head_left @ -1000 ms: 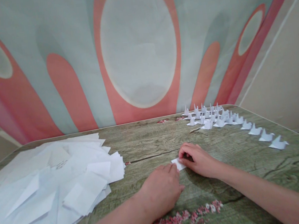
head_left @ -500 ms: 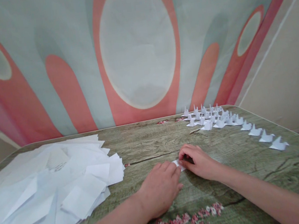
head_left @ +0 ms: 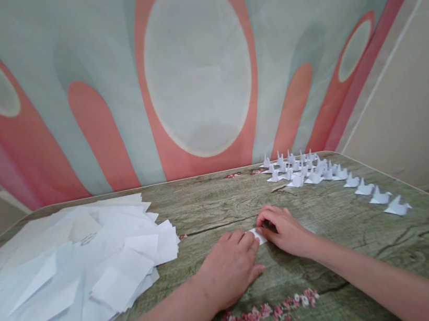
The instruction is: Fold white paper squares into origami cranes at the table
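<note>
A small white piece of folded paper (head_left: 259,235) lies on the wood-grain table between my two hands, partly covered by their fingers. My left hand (head_left: 232,266) rests palm down, its fingers bent and close together, holding the paper's left side against the table; the thumb sticks out to the right. At the paper's right side, my right hand (head_left: 281,228) pinches it between thumb and curled fingers. The exact folds are too small to make out.
A wide heap of loose white paper sheets (head_left: 134,268) covers the table's left part. Several white paper cranes (head_left: 315,174) stand in rows at the back right, a line of them running toward the right edge. A patterned backdrop (head_left: 198,68) rises behind the wood-grain table (head_left: 213,210).
Both hands stay at the paper in almost the same place. The left thumb has spread slightly outward to the right. The whole view has shifted a little.
</note>
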`<state>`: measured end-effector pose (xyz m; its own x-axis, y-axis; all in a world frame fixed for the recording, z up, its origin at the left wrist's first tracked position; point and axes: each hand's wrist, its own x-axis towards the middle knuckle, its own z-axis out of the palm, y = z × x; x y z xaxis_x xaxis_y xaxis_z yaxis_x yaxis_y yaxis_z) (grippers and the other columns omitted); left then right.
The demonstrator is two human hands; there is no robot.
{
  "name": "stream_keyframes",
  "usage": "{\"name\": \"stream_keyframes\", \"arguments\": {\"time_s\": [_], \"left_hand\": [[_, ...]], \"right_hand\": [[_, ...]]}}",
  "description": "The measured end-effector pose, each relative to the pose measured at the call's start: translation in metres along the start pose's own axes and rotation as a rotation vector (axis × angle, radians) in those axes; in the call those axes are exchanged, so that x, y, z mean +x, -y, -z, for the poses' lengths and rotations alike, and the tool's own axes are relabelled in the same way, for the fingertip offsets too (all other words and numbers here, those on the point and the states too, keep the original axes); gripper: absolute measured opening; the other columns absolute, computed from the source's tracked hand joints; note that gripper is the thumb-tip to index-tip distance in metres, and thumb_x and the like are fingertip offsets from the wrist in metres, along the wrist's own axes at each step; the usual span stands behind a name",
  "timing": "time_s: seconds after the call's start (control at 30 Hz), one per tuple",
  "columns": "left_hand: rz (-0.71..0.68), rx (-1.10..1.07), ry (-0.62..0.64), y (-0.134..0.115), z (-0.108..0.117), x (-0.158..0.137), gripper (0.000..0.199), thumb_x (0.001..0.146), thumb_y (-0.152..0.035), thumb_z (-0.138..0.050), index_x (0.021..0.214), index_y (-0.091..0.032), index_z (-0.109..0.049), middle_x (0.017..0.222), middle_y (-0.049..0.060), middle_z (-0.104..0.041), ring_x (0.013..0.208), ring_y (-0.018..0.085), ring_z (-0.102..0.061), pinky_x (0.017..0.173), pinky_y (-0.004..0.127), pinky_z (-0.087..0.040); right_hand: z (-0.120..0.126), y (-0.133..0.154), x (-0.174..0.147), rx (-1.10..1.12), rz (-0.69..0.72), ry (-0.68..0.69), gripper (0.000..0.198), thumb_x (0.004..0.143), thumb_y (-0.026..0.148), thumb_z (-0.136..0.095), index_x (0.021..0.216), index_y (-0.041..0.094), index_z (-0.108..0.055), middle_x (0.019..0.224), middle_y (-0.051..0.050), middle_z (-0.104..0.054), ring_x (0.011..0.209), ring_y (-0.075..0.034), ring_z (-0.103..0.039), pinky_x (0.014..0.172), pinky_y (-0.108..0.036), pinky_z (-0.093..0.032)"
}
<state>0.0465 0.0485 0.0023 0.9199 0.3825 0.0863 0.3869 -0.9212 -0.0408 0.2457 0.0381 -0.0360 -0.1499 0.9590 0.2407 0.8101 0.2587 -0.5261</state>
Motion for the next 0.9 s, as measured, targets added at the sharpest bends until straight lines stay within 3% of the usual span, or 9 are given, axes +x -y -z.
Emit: {"name": "stream_keyframes", "arguments": {"time_s": [0.2, 0.63, 0.9], "left_hand": [[0.027, -0.009, 0.000, 0.0002, -0.0022, -0.0012, 0.043, 0.085, -0.044, -0.047, 0.117, -0.016, -0.048, 0.106, 0.008, -0.054, 0.101, 0.024, -0.047, 0.086, 0.035, -0.038], [-0.002, 0.010, -0.015, 0.0009, -0.0006, 0.0009, 0.045, 0.083, -0.045, -0.051, 0.117, -0.016, -0.048, 0.106, 0.008, -0.057, 0.104, 0.024, -0.048, 0.086, 0.036, -0.037], [-0.017, -0.014, -0.036, 0.0083, -0.0096, -0.0047, 0.046, 0.089, -0.044, -0.038, 0.125, -0.017, -0.044, 0.130, 0.010, -0.046, 0.122, 0.023, -0.039, 0.099, 0.035, -0.030]], "right_hand": [[0.0011, -0.0052, 0.0012, 0.090, -0.017, 0.015, 0.009, 0.085, 0.024, -0.050, 0.079, 0.020, -0.054, 0.078, 0.001, -0.055, 0.069, -0.013, -0.051, 0.070, -0.029, -0.035], [0.0024, -0.0015, -0.0015, 0.003, -0.010, 0.015, 0.010, 0.078, 0.027, -0.059, 0.083, 0.021, -0.054, 0.086, 0.000, -0.057, 0.080, -0.016, -0.052, 0.074, -0.032, -0.033], [0.0008, -0.0006, -0.0003, 0.016, -0.016, 0.016, 0.005, 0.080, 0.025, -0.057, 0.083, 0.021, -0.054, 0.084, 0.001, -0.056, 0.077, -0.015, -0.052, 0.074, -0.032, -0.034]]}}
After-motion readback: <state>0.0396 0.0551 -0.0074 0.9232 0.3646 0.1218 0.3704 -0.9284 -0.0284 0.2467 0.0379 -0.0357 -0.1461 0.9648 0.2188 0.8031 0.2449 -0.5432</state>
